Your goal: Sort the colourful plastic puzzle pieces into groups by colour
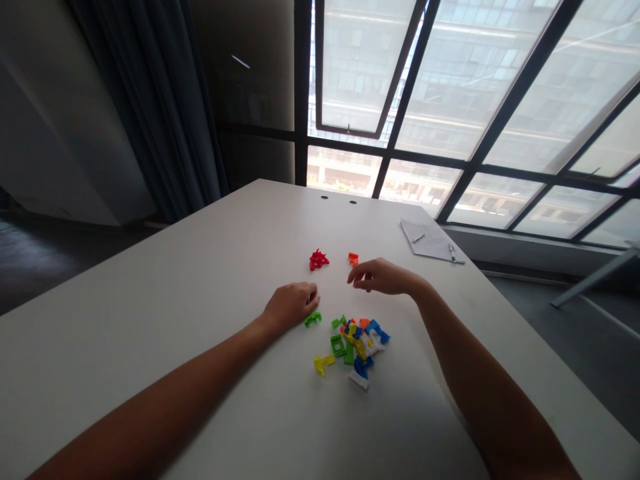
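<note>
My left hand (293, 305) rests on the white table with its fingers curled in. Whether anything is inside it is hidden. Just below its fingertips lies a green plastic piece (313, 319). Over the table to the right is my right hand (381, 275), fingers loosely bent and apart, with nothing visible in them. Small orange plastic pieces (353, 258) lie right beyond its fingertips. A small heap of red plastic pieces (319, 259) sits beyond and between the hands. Nearer to me is a mixed pile with blue (379, 330), yellow (359, 345), green (338, 345) and white pieces (359, 380).
A loose yellow piece (324, 364) lies left of the mixed pile. Paper sheets (430, 240) with pens (453, 253) on them lie at the table's right edge. The white table (200, 267) reaches toward large windows (365, 67); a dark curtain (160, 100) hangs at left.
</note>
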A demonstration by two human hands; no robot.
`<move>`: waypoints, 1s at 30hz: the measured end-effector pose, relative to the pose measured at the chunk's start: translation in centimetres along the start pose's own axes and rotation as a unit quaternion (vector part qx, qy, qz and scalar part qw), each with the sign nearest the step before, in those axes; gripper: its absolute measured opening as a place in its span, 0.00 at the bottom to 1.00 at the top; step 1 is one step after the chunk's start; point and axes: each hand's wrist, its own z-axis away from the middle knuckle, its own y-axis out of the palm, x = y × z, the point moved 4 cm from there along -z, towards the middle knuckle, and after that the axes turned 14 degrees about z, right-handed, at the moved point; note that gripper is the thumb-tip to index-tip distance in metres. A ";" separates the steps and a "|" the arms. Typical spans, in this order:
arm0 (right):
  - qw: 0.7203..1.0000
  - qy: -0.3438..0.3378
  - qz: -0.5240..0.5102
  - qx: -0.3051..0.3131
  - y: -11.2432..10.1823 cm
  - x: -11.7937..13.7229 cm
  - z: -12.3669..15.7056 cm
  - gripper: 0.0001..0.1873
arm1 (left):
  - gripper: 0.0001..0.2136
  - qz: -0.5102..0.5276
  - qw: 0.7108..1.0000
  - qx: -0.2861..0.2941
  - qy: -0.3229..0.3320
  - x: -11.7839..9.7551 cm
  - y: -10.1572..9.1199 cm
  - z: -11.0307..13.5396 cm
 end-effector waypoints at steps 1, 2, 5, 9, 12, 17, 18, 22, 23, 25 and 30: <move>0.999 -0.020 0.004 0.030 -0.2 1.1 0.5 0.11 | 0.11 0.000 1.000 -0.001 0.001 0.0 0.0 0.0; 0.998 -0.034 0.018 0.044 -0.3 2.1 1.0 0.11 | 0.11 -0.001 1.000 -0.002 0.002 0.0 -0.1 0.0; 0.994 -0.054 0.081 0.052 0.1 3.8 1.5 0.08 | 0.10 -0.004 1.000 0.003 -0.001 0.0 -0.1 0.0; 0.984 -0.055 0.127 0.111 2.3 4.0 1.0 0.07 | 0.11 -0.010 1.000 0.004 -0.003 0.0 -0.1 0.0; 0.979 -0.053 0.113 0.163 3.7 3.3 0.4 0.08 | 0.11 -0.015 1.000 0.002 -0.002 0.0 -0.1 0.0; 0.976 -0.050 0.113 0.178 4.5 2.7 0.0 0.09 | 0.11 -0.017 1.000 0.008 -0.007 0.0 -0.2 -0.1; 0.975 -0.051 0.117 0.180 4.5 2.8 0.0 0.09 | 0.11 -0.017 1.000 0.009 -0.009 -0.1 -0.2 -0.1; 0.977 -0.056 0.117 0.172 4.0 3.4 0.5 0.08 | 0.12 -0.013 1.000 0.013 -0.014 -0.1 -0.3 0.0; 0.978 -0.057 0.116 0.164 3.7 3.5 0.7 0.07 | 0.12 -0.011 1.000 0.014 -0.013 -0.1 -0.3 0.0; 0.980 -0.055 0.119 0.147 3.2 3.8 1.0 0.06 | 0.12 -0.007 1.000 0.013 -0.012 -0.1 -0.3 0.0; 0.982 -0.045 0.124 0.135 2.5 4.1 1.6 0.03 | 0.12 -0.006 1.000 0.013 -0.016 0.0 -0.2 0.0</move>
